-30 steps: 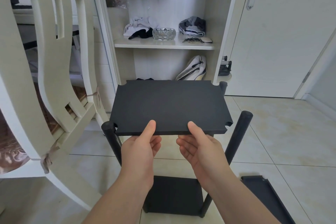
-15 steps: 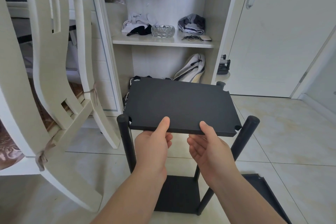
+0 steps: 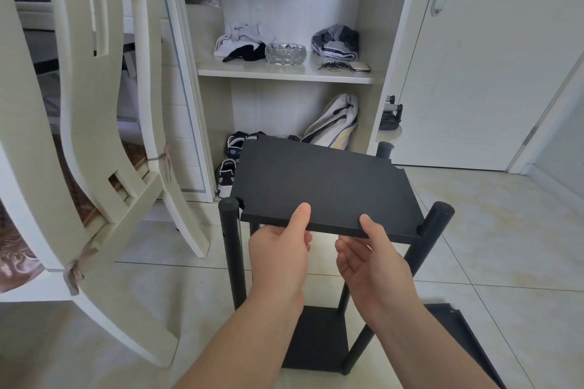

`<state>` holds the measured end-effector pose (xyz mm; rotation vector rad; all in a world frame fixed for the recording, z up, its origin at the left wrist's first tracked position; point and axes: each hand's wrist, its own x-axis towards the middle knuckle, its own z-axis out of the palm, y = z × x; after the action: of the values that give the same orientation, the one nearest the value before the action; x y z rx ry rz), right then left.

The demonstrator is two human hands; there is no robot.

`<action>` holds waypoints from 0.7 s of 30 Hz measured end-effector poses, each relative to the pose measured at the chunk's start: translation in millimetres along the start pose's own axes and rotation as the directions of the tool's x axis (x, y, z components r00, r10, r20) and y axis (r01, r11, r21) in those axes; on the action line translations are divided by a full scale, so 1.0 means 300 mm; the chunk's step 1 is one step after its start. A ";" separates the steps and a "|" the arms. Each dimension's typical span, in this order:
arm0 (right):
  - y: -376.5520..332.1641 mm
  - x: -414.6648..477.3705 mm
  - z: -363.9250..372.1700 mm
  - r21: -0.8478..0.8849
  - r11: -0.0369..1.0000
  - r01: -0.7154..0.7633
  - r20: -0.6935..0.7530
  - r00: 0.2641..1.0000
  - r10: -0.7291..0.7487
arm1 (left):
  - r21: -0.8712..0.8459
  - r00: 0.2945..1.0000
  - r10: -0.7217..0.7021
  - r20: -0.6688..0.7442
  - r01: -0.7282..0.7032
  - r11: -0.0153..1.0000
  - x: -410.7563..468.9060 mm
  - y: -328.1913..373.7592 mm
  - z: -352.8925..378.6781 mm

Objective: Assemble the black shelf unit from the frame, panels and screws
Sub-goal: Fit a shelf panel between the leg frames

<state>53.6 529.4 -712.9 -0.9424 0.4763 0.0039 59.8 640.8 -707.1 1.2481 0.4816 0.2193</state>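
Note:
A flat black shelf panel [image 3: 322, 183] with notched corners hangs between the tops of the black frame's posts. My left hand [image 3: 279, 254] grips its near edge, thumb on top and fingers underneath. My right hand [image 3: 369, 257] grips the same edge further right in the same way. The near left post [image 3: 230, 246] sits in the panel's front left notch. The near right post [image 3: 434, 224] touches the front right corner. A far post top [image 3: 384, 148] shows behind the panel. The bottom shelf [image 3: 316, 338] is fixed low between the posts.
A cream wooden chair [image 3: 88, 142] stands close on the left. An open wardrobe [image 3: 284, 73] with clothes, a glass bowl and shoes is behind the frame. Another black panel [image 3: 464, 344] lies on the tiled floor at lower right. A white door [image 3: 489, 57] is on the right.
Both hands have carried the panel forward and down between the posts. Its front corners now meet the two near post tops. The view has shifted right.

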 end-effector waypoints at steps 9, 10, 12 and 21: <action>-0.010 0.006 -0.031 -0.077 0.996 0.047 -0.047 0.998 -0.051 | -0.045 0.993 -0.118 -0.016 0.117 0.992 0.006 -0.040 0.022; -0.012 0.007 -0.031 -0.078 0.996 0.047 -0.041 0.998 -0.050 | -0.048 0.994 -0.109 -0.015 0.108 0.993 0.009 -0.041 0.022; -0.014 0.009 -0.029 -0.088 0.995 0.052 -0.037 0.998 -0.056 | -0.065 0.995 -0.104 -0.006 0.103 0.993 0.013 -0.043 0.017; 0.014 0.018 0.001 -0.129 0.991 0.020 -0.025 0.999 -0.024 | -0.096 0.991 -0.134 -0.009 0.132 0.987 0.058 -0.036 -0.022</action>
<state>57.6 531.0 -718.1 -1.0756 0.4950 0.0021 71.0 650.3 -723.0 1.1175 0.5598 0.1371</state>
